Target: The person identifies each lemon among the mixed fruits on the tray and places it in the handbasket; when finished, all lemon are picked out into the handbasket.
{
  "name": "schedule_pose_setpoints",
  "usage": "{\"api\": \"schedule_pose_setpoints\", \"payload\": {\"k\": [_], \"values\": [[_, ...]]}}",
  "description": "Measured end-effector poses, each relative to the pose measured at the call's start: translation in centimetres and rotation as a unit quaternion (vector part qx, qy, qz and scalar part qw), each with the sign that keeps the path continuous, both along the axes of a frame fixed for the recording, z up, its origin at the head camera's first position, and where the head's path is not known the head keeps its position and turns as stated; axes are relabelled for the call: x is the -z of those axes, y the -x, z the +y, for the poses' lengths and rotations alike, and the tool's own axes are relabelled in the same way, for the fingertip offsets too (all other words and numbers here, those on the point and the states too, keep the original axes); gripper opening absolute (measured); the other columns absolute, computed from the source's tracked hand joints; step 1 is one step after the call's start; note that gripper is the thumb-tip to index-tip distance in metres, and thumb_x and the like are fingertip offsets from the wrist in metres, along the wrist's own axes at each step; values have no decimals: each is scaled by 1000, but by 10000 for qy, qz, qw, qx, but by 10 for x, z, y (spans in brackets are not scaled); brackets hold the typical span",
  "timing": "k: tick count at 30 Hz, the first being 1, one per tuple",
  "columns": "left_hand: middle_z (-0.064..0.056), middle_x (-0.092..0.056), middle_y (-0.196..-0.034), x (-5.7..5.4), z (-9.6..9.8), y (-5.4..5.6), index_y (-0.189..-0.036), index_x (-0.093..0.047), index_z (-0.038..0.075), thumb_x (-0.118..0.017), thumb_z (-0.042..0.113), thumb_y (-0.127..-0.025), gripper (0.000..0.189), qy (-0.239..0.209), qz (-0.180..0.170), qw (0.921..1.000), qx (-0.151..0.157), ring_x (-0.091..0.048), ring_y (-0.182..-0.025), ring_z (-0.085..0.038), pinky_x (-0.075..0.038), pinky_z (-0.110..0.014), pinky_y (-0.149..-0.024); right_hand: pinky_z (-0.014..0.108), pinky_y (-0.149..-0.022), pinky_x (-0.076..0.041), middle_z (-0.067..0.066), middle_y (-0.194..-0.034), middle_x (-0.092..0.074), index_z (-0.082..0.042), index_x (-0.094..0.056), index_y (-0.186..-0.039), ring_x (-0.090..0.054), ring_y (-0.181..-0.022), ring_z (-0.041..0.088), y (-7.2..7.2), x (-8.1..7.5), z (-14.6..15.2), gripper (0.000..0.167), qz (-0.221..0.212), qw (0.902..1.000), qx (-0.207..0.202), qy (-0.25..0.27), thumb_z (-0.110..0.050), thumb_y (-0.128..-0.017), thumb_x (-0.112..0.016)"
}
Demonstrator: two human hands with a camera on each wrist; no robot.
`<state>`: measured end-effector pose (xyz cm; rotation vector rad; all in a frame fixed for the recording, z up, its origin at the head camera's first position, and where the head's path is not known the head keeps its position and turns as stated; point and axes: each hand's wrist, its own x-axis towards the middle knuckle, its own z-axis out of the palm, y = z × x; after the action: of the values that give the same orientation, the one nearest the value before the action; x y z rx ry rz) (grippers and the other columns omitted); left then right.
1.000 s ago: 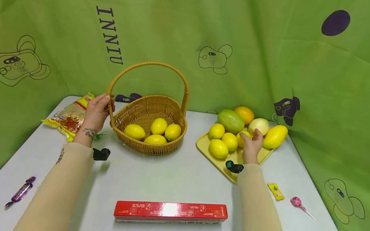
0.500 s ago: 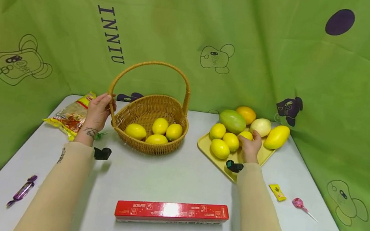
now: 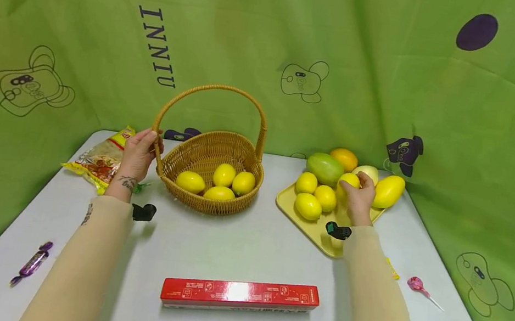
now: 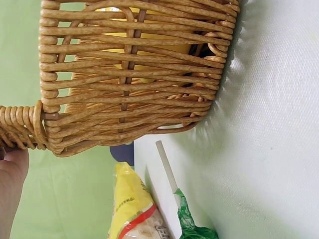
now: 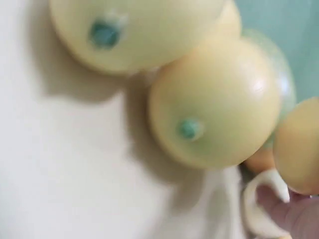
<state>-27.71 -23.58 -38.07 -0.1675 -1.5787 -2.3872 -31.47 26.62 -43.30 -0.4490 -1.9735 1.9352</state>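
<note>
My left hand [image 3: 138, 156] grips the left side of the arched handle on a wicker basket [image 3: 208, 206], which holds several lemons [image 3: 190, 182]. In the left wrist view the basket's woven side [image 4: 134, 94] fills the upper part, with fingers at the handle's base. At the right, my right hand [image 3: 360, 198] pinches a lemon [image 3: 348, 182] between thumb and fingers, over a yellow tray [image 3: 335, 249]. Beside it on the tray lie several other lemons [image 3: 308, 206]. The right wrist view is blurred; the held lemon [image 5: 299, 149] shows at its right edge.
Behind the lemons lie a green mango-like fruit [image 3: 325, 169], an orange one [image 3: 344, 159], a pale round fruit [image 3: 368, 172] and a yellow mango [image 3: 389, 192]. A red box [image 3: 240, 294] lies in front. Around are a snack bag [image 3: 99, 162], purple candy [image 3: 31, 264] and lollipop [image 3: 417, 285].
My right hand has closed its fingers on the lemon, lifted it from among the others and shifted slightly right. My left hand keeps its hold on the basket handle.
</note>
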Motion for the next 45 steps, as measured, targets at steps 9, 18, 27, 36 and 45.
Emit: {"api": "schedule_pose_setpoints", "payload": {"k": [9, 18, 27, 36, 45], "values": [[0, -61, -75, -3, 0, 1, -90, -71, 12, -59, 19, -91, 14, 37, 71, 9999, 126, -53, -70, -13, -46, -23, -65, 11, -77, -45, -4, -116, -44, 1, -35, -135, -46, -101, 8, -5, -35, -19, 56, 597, 9767, -1945, 680, 8, -84, -56], [-1, -61, -75, -2, 1, 2, -93, -70, 8, -58, 17, -91, 15, -9, 102, 9999, 115, -54, -69, -13, -46, -23, -64, 18, -78, -49, -4, -118, -51, -1, -41, -133, -53, -99, 11, -18, -60, -78, 54, 822, 9146, -3877, 805, 14, -82, -52], [0, -62, -76, -4, 0, 0, -89, -71, 13, -59, 18, -91, 13, 4, 48, 9999, 94, -54, -70, -13, -46, -22, -64, 25, -83, -47, 13, -132, -46, 5, -37, -135, -51, -103, 15, -8, -61, -154, 59, 698, 8796, -4696, 305, 10, -80, -56], [0, -62, -74, -2, 0, 0, -89, -71, 11, -58, 16, -91, 13, -125, 28, 9999, 87, -55, -68, -13, -46, -22, -63, 33, -92, -43, 17, -135, -44, -3, -42, -135, -49, -112, 25, 2, -58, -221, 55, 307, 8719, -4876, -326, 4, -84, -59], [0, -62, -73, 0, -1, 0, -87, -71, 11, -59, 15, -91, 13, -251, 113, 9995, 146, -55, -66, -12, -46, -22, -62, 40, -104, -36, 19, -144, -36, -4, -34, -141, -33, -134, 31, -5, -60, -244, 63, 579, 8746, -4807, 261, 7, -84, -59]]}}
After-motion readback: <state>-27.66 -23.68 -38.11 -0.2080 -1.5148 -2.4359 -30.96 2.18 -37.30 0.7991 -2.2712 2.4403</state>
